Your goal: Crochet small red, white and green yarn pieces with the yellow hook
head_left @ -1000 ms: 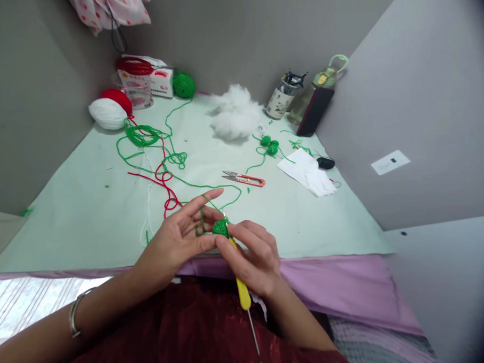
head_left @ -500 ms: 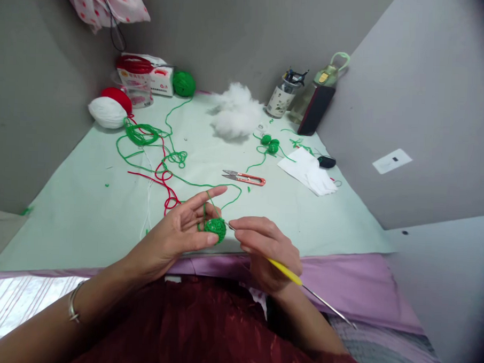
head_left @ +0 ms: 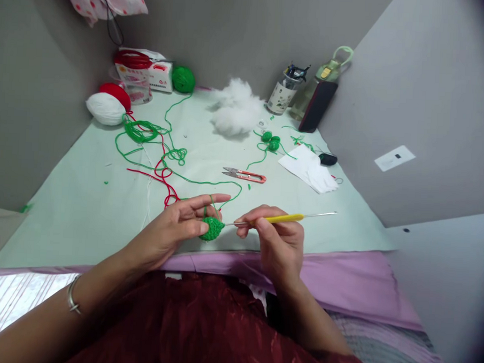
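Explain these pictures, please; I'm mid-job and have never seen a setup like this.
No machine here, just a person working bare-handed. Every picture comes from one camera worn on that person's head, looking forward and down. The left-hand grip holds a small green crocheted piece, with green yarn looped over the fingers. The right-hand grip holds a yellow-handled hook, its metal shaft reaching the piece. Beyond them, on the pale green tabletop, lie orange-handled snips and white fluff. A green yarn ball sits at the back left, a pen cup at the back right.
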`<act>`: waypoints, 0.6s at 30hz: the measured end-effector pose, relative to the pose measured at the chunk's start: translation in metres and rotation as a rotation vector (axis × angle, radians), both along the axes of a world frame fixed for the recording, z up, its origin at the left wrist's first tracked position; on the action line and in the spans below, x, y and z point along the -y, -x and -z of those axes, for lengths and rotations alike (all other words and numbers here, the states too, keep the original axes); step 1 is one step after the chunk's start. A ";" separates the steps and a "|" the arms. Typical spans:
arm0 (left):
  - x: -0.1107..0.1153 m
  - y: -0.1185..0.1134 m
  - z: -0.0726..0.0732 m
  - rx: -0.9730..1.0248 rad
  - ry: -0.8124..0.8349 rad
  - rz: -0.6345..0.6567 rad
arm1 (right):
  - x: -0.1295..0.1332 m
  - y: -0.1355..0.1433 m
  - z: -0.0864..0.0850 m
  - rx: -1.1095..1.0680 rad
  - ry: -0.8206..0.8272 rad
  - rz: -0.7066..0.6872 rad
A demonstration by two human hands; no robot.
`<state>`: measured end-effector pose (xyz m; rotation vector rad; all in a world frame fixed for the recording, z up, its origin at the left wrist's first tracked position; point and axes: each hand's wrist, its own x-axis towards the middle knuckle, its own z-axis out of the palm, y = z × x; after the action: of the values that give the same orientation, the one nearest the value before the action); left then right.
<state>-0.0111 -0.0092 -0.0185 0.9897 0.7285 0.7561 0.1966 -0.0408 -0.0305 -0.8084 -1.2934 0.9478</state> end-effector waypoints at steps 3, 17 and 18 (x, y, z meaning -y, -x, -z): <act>-0.002 0.002 0.001 -0.004 0.001 -0.001 | -0.002 0.000 0.002 -0.043 0.024 -0.012; 0.003 -0.004 0.004 0.160 0.087 0.003 | -0.002 0.008 0.001 -0.168 0.153 -0.073; 0.003 -0.004 0.004 0.175 0.105 0.014 | -0.002 0.008 0.000 -0.162 0.147 -0.072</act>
<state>-0.0068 -0.0125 -0.0223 0.8220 0.6025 0.7735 0.1885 -0.0392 -0.0304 -0.7849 -1.1284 1.1535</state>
